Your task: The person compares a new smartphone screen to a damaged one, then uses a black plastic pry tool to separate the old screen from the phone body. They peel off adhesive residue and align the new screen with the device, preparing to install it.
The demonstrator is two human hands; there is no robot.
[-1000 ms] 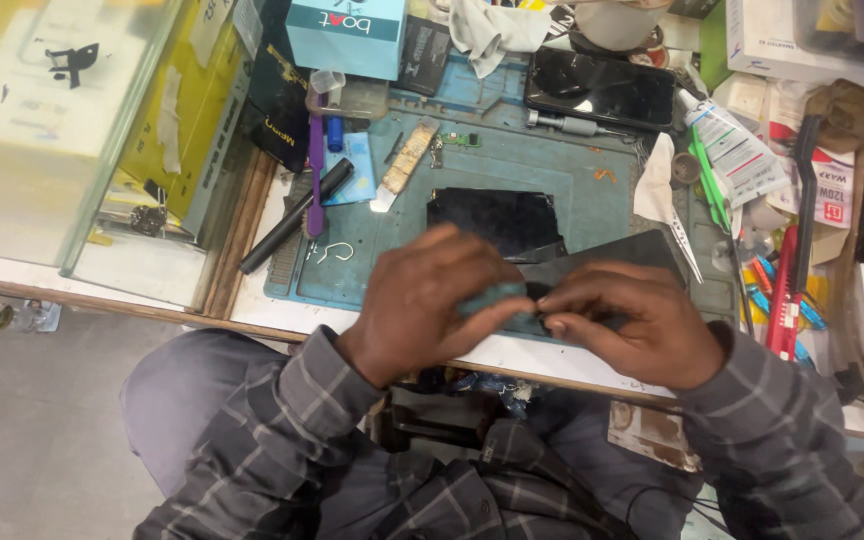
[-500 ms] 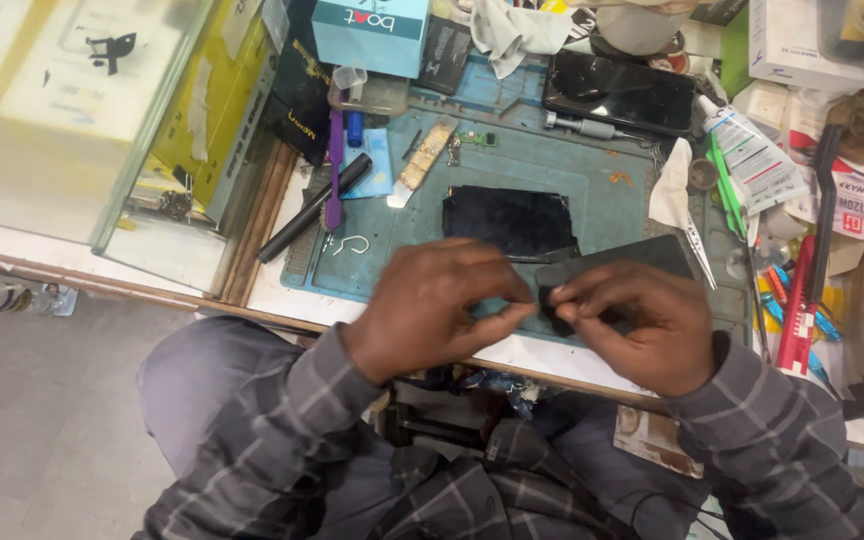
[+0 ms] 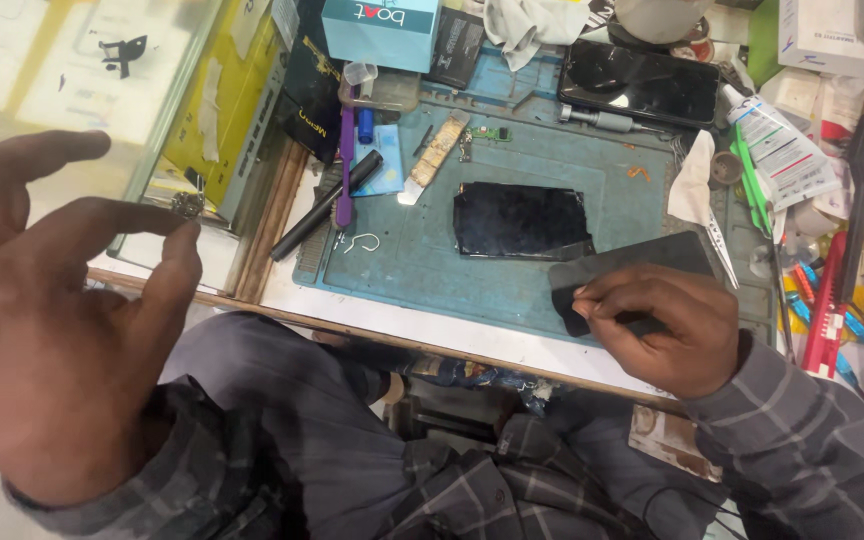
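Fingers of the right hand (image 3: 657, 330) are pinched on the near edge of a dark flat phone panel (image 3: 632, 265), which lies on the blue work mat (image 3: 422, 260) at the front right of the bench. Thumb and forefinger press together on the panel's lower left corner; the other fingers curl under the palm. Left hand (image 3: 52, 330) is raised close to the camera, well apart from the bench, fingers loosely spread; a small metallic part (image 3: 188, 204) sits at the fingertips, but whether it is gripped cannot be told. A second black rectangular panel (image 3: 522, 220) lies just beside the held one, toward the mat's centre. A black smartphone (image 3: 640, 84) rests at the mat's far edge. A light blue box (image 3: 380, 30) stands closed at the far left corner; its contents are hidden. A small clear tray (image 3: 382, 92) sits below it, contents unclear.
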